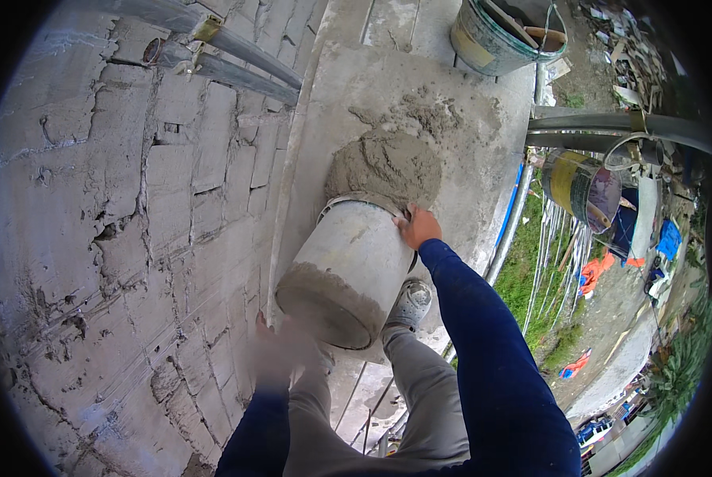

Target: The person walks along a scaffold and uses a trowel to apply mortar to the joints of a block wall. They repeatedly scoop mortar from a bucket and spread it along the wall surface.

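A grey-white bucket (344,258) lies tipped on its side on a mortar-smeared board (467,151), its mouth facing away from me and its caked base toward me. Wet grey mortar (392,168) is heaped at the mouth. My right hand (417,227) grips the bucket's rim on the right, fingers curled over the edge. Close to the base, at the lower left, my left hand (283,346) is smeared by motion. Its fingers cannot be made out, nor whether it touches the bucket.
A rough block wall (165,238) rises along the left, with metal poles (245,60) beside it. Another bucket (503,36) holding tools stands at the far right of the platform. Past the right edge, a yellow-banded bucket (575,187) hangs near scaffold poles; the ground lies far below.
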A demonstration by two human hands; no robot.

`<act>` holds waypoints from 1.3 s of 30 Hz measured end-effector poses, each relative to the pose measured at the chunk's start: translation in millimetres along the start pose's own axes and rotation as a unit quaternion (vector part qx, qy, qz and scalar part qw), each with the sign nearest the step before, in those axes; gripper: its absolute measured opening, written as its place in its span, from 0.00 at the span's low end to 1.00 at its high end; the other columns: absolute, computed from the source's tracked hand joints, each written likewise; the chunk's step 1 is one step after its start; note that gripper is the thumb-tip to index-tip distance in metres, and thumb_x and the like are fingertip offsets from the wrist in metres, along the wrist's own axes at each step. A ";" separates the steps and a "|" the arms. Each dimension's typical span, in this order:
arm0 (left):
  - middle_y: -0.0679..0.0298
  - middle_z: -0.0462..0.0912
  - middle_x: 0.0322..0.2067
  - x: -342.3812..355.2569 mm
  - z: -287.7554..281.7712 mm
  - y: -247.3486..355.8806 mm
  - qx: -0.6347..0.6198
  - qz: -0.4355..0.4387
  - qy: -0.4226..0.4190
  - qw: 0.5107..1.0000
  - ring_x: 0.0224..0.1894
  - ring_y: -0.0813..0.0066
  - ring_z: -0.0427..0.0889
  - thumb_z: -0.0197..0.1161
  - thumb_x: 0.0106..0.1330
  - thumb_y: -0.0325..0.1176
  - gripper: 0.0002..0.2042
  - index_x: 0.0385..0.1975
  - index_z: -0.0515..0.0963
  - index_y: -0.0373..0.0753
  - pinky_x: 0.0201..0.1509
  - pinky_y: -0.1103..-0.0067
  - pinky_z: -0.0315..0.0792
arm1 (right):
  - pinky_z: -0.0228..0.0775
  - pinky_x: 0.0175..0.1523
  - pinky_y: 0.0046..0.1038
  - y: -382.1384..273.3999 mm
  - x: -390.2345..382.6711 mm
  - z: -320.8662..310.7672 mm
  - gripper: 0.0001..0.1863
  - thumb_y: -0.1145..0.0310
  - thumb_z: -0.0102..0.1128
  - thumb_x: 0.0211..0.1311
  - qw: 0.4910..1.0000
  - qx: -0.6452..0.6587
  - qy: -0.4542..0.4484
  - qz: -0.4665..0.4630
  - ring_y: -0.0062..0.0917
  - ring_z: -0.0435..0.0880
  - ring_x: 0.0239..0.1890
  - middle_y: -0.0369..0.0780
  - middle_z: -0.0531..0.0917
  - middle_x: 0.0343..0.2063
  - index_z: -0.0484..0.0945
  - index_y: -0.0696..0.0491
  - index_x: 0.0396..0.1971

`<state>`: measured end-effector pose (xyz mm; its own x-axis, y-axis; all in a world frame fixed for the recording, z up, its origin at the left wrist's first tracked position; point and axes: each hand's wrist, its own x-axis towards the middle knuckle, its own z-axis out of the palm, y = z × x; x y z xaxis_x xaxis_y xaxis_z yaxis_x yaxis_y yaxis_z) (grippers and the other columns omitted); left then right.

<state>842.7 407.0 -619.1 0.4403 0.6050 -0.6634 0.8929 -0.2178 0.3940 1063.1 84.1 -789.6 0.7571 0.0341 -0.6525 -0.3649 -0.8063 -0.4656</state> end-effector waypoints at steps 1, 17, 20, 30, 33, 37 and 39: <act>0.50 0.60 0.67 32.2 1.9 -35.9 -0.030 -0.016 -0.016 0.999 0.65 0.61 0.65 0.60 0.71 0.51 0.41 0.74 0.45 0.39 0.62 0.67 0.67 | 0.75 0.51 0.47 -7.2 1.6 7.0 0.24 0.50 0.64 0.61 1.000 0.004 -0.005 -0.009 0.51 0.84 0.46 0.53 0.85 0.39 0.78 0.54 0.47; 0.48 0.59 0.68 35.6 50.5 -11.8 -0.055 -0.034 -0.062 0.996 0.68 0.63 0.62 0.56 0.72 0.57 0.46 0.73 0.37 0.31 0.71 0.74 0.58 | 0.73 0.56 0.45 12.9 25.1 24.8 0.29 0.48 0.62 0.64 0.999 -0.038 0.004 0.037 0.51 0.82 0.51 0.55 0.84 0.46 0.75 0.53 0.56; 0.48 0.57 0.69 32.0 49.1 -3.3 -0.053 -0.022 -0.057 0.997 0.69 0.62 0.60 0.57 0.72 0.57 0.47 0.73 0.37 0.28 0.72 0.73 0.56 | 0.73 0.57 0.44 12.7 26.3 26.9 0.31 0.48 0.62 0.63 0.998 -0.046 0.008 0.043 0.50 0.81 0.53 0.55 0.83 0.48 0.75 0.54 0.58; 0.42 0.53 0.72 53.9 27.2 -49.6 -0.159 -0.070 -0.090 0.981 0.73 0.52 0.58 0.61 0.67 0.59 0.51 0.75 0.40 0.32 0.71 0.67 0.60 | 0.75 0.55 0.48 -26.3 -29.9 28.3 0.27 0.50 0.56 0.67 0.991 -0.104 0.049 0.067 0.55 0.82 0.49 0.59 0.82 0.44 0.73 0.56 0.55; 0.40 0.54 0.71 73.3 -2.5 -113.7 -0.112 0.004 -0.140 0.984 0.71 0.48 0.61 0.59 0.70 0.54 0.43 0.74 0.46 0.35 0.68 0.65 0.64 | 0.75 0.50 0.51 -55.8 -82.0 43.4 0.20 0.54 0.53 0.69 0.992 -0.095 0.071 0.045 0.56 0.83 0.43 0.60 0.83 0.38 0.70 0.57 0.47; 0.40 0.60 0.68 76.9 4.3 -175.8 -0.020 0.151 -0.060 0.987 0.68 0.47 0.65 0.58 0.72 0.49 0.38 0.72 0.50 0.32 0.69 0.66 0.63 | 0.74 0.47 0.54 -57.3 -105.7 46.9 0.17 0.58 0.53 0.68 0.992 -0.078 0.099 0.019 0.58 0.83 0.38 0.60 0.83 0.33 0.69 0.57 0.45; 0.43 0.62 0.68 57.2 -5.2 -166.4 -0.053 0.094 -0.034 0.994 0.68 0.51 0.65 0.59 0.69 0.56 0.44 0.73 0.48 0.33 0.70 0.66 0.61 | 0.74 0.44 0.54 -61.1 -122.7 48.3 0.17 0.59 0.53 0.68 0.991 -0.081 0.106 0.003 0.60 0.82 0.37 0.61 0.82 0.31 0.69 0.58 0.43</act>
<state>718.8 481.8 -719.3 0.6067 0.5080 -0.6115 0.7810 -0.2377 0.5774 966.3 157.7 -710.0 0.8587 -0.0819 -0.5060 -0.2903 -0.8912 -0.3485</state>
